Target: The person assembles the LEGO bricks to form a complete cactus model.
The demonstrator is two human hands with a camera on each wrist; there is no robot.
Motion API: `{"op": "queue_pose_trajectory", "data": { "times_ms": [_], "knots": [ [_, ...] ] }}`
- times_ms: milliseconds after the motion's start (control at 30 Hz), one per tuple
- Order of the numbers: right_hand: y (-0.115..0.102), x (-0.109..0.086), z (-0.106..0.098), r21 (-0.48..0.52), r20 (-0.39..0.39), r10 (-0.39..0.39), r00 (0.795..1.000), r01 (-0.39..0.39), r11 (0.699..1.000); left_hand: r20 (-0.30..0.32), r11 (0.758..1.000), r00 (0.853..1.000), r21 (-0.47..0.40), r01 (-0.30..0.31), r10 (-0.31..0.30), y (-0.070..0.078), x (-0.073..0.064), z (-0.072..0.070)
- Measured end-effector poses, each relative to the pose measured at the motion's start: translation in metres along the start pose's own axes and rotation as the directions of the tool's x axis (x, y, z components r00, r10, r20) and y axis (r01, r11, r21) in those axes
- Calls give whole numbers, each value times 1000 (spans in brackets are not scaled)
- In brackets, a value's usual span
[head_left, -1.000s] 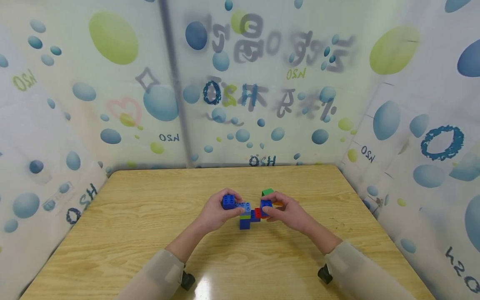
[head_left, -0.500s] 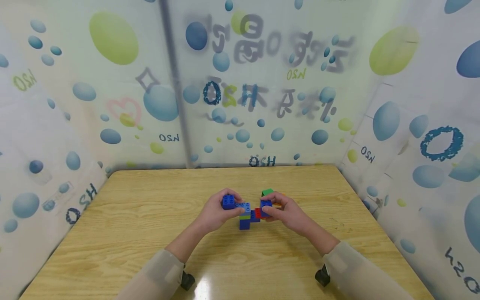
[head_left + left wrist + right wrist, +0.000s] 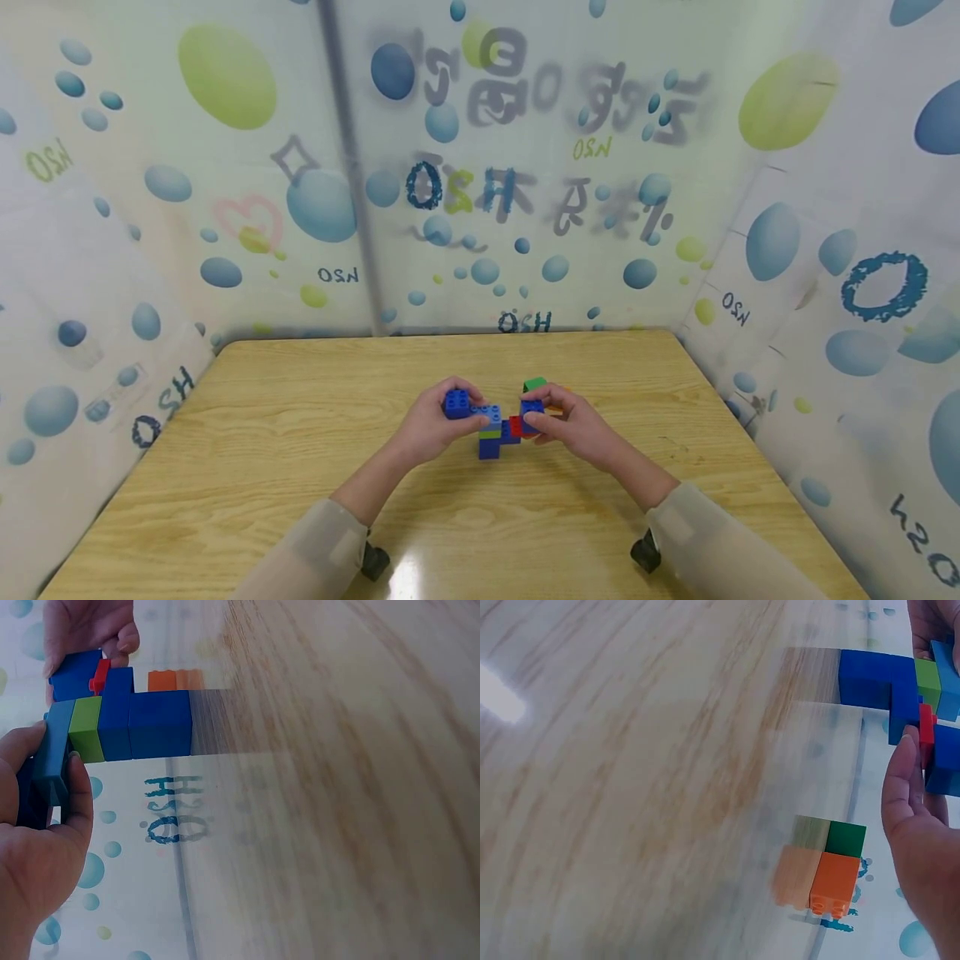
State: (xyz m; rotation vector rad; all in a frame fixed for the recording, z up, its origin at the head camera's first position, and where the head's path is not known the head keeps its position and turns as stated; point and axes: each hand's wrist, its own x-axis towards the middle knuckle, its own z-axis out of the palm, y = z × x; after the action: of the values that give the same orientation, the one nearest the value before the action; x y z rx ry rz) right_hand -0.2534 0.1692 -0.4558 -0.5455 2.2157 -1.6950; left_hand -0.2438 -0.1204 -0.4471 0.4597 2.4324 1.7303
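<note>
Model (image 3: 491, 433) is standing on the desk (image 3: 337, 392), showing no clear shift since 0.5 seconds ago, left fingers (image 3: 81, 802) pinching its light-blue block (image 3: 54, 754), right fingers (image 3: 900, 780) gripping 1 dark-blue block (image 3: 532, 407), so steadying is seemingly continuing.

"Can a hand come in from the near side?"
"Yes, between the forearms (image 3: 371, 483) the table (image 3: 510, 525) lies open right up to the block build (image 3: 490, 448)."
"And from the sides?"
"At the build, no: the left fingers (image 3: 81, 802) crowd its light-blue end, the right fingers (image 3: 900, 776) the other."
"Behind it?"
"On the right, a green block (image 3: 535, 384) and an orange block (image 3: 834, 881) stand in the way. Farther left, bare table runs back to the patterned backdrop (image 3: 480, 292)."
</note>
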Motion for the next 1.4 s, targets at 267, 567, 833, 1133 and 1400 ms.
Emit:
{"op": "queue_pose_trajectory", "data": {
  "times_ms": [267, 567, 833, 1133, 1400],
  "knots": [
    [0, -2, 0, -24, -5, 33, 999, -33, 999, 9, 1000, 1000, -19, 10, -10, -2, 1, 0],
    [2, -5, -11, -46, 5, 54, 999, -54, 997, 3, 1000, 1000, -19, 16, -16, -1, 1, 0],
    [8, -15, -32, -86, -16, 67, 998, -68, 994, 1, 1000, 1000, -10, 10, -10, -1, 2, 0],
    [15, -23, -55, -168, -79, 90, 993, -102, 981, 3, 1000, 1000, -12, 5, -5, 0, 1, -1],
    [23, -20, -70, -200, -144, 109, 983, -137, 970, 11, 1000, 1000, -22, -2, 2, 2, 0, -2]
  ]
}}
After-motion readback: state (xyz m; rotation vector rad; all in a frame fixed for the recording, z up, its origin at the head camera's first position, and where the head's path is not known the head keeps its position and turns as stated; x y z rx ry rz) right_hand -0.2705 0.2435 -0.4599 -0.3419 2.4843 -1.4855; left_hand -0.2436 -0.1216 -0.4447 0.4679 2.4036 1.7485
